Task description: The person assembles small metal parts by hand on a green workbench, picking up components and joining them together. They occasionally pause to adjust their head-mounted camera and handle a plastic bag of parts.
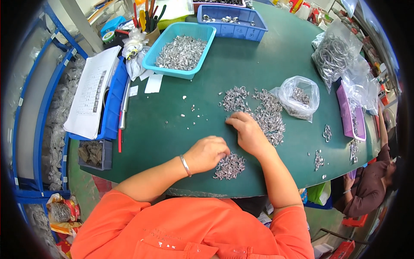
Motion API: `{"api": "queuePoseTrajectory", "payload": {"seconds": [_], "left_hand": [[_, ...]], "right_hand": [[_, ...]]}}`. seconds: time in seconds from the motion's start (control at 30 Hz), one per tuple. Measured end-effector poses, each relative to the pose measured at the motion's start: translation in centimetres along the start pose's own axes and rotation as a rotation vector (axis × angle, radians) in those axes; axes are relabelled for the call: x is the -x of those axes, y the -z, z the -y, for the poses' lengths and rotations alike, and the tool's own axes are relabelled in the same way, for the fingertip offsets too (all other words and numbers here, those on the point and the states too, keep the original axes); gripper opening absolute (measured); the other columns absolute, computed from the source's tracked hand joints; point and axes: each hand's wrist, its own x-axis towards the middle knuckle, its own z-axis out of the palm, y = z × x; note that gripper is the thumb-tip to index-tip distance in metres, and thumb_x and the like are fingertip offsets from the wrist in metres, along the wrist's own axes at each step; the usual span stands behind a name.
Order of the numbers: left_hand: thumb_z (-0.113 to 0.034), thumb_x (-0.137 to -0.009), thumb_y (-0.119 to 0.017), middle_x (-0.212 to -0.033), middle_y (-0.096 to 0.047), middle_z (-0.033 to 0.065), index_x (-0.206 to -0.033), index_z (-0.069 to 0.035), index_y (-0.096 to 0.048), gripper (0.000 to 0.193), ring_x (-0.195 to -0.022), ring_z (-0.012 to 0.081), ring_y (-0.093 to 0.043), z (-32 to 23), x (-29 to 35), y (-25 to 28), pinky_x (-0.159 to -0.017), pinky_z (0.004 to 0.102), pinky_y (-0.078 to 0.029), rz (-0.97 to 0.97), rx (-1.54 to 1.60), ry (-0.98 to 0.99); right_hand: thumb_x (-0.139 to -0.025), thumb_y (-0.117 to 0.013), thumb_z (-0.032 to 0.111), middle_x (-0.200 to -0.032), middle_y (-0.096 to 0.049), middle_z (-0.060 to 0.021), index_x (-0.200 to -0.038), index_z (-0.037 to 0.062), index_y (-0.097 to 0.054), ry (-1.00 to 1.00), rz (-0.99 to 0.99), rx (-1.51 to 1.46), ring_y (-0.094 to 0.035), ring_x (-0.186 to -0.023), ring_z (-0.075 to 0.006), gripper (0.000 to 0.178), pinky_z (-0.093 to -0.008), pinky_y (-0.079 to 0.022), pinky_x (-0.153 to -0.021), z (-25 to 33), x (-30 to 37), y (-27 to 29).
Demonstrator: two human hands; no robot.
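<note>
Head view: small curved silver parts are laid out on a green table. The near pile is taken as landmark. The far pile is spread beyond it and to its right, part of it hidden by the right hand. A clear bag, partly filled with similar parts, is placed farther off, right of the near pile; a turquoise basket, also loaded, is set well beyond it and to the left. Pale bits are scattered beyond and left of the same pile.

The left hand is curled at the near pile's far left edge, fingertips bunched — whether a part is pinched cannot be told. The right hand is held beyond the near pile, fingers bent and pointed left; its grip is blurred and cannot be told either.

The step in hand is judged to be piece-by-piece handling between the two piles. For the next move, a light fingertip pinch is called for — single parts must be parted from tangled neighbours, with the piles kept unmixed.
</note>
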Motion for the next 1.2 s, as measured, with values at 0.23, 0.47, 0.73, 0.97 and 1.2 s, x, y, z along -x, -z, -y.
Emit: {"api": "queuePoseTrajectory", "payload": {"seconds": [0.23, 0.47, 0.73, 0.97, 1.2], "left_hand": [[0.0, -0.089, -0.064, -0.093, -0.065, 0.0108, -0.099, -0.002, -0.069, 0.011, -0.075, 0.0211, -0.066, 0.7, 0.2, 1.5, -0.069, 0.0304, -0.054, -0.148, 0.037, 0.267], [0.002, -0.088, -0.063, -0.092, -0.065, 0.0097, -0.102, -0.001, -0.069, 0.015, -0.074, 0.0195, -0.064, 1.4, -0.4, 1.6, -0.068, 0.029, -0.052, -0.175, 0.041, 0.312], [-0.003, -0.085, -0.067, -0.099, -0.059, 0.0106, -0.099, -0.004, -0.066, 0.014, -0.085, 0.0325, -0.063, 2.5, -3.1, -0.1, -0.073, 0.04, -0.053, -0.226, -0.187, 0.123], [-0.001, -0.085, -0.069, -0.085, -0.061, 0.0074, -0.087, -0.002, -0.064, 0.005, -0.066, 0.0175, -0.059, 1.8, -1.3, 1.8, -0.062, 0.0282, -0.05, -0.177, 0.123, 0.207], [0.0, -0.081, -0.073, -0.085, -0.058, 0.0087, -0.085, -0.002, -0.063, 0.011, -0.065, 0.0194, -0.06, 0.6, -0.9, 2.2, -0.062, 0.0314, -0.05, 0.053, 0.112, 0.188]], "right_hand": [[-0.069, -0.057, -0.012, -0.117, -0.063, -0.0153, -0.109, -0.0034, -0.067, 0.016, -0.083, 0.12, -0.057, -0.107, -0.0364, 0.042, -0.0418, -0.048, -0.097, 0.9, 0.1, 0.8], [-0.074, -0.056, -0.013, -0.111, -0.064, -0.0154, -0.109, 0.0006, -0.066, -0.108, -0.267, 0.091, -0.059, -0.102, -0.0367, 0.039, -0.0413, -0.05, -0.089, 1.9, 4.2, 1.1], [-0.078, -0.072, 0.003, -0.087, -0.063, -0.0081, -0.088, 0.0063, -0.069, -0.287, -0.268, 0.179, -0.058, -0.08, -0.0312, 0.011, -0.0416, -0.047, -0.073, 4.2, 4.2, -1.2], [-0.08, -0.074, 0.005, -0.089, -0.068, -0.0107, -0.086, 0.0024, -0.07, -0.291, 0.002, -0.192, -0.062, -0.086, -0.0316, 0.008, -0.0392, -0.049, -0.078, 5.2, 4.7, 1.8], [-0.079, -0.073, 0.009, -0.086, -0.06, -0.0062, -0.091, 0.0067, -0.07, -0.221, -0.102, 0.155, -0.058, -0.085, -0.0289, 0.012, -0.0401, -0.045, -0.076, 3.5, 2.7, -0.8]]}}
